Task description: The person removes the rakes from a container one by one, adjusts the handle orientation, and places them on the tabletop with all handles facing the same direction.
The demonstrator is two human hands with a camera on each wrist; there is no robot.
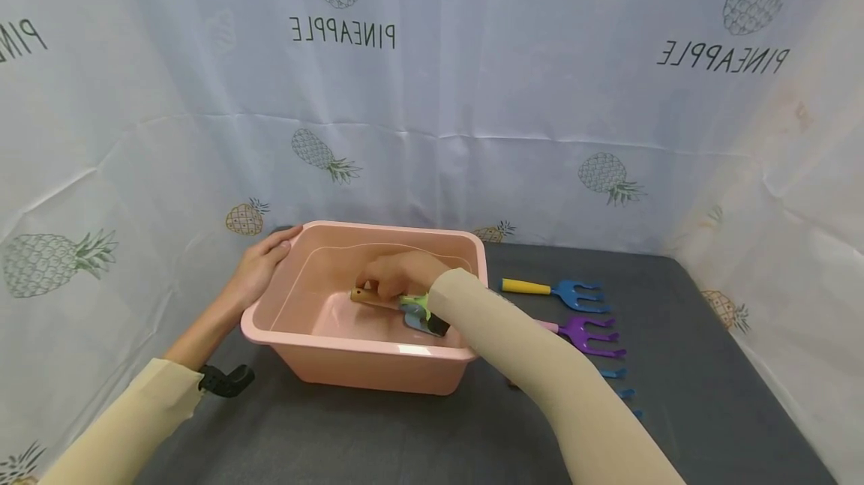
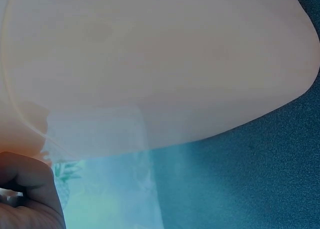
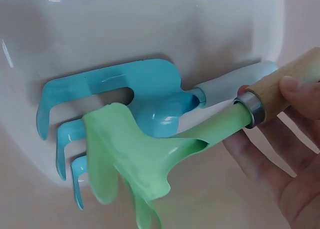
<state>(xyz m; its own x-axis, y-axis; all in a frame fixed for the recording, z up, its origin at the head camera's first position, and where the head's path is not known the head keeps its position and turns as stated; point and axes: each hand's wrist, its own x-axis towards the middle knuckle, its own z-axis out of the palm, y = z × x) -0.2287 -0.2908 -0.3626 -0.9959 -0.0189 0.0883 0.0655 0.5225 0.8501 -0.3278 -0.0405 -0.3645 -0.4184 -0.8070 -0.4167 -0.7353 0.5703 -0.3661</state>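
Here, one pink tub [image 1: 378, 354] on the dark counter [image 1: 709, 395]. Right hand [image 1: 394, 275] inside it, fingers curled round the wooden handle of a green hand rake [image 3: 145, 164], whose head lies over a light-blue rake [image 3: 115, 96] on the tub floor. Left hand [image 1: 259, 264] rests on the tub's far left rim, fingers laid over the edge (how tight the grip is cannot be told). Beside the tub, right: a blue fork with yellow handle [image 1: 556, 291], a purple fork [image 1: 587, 333].
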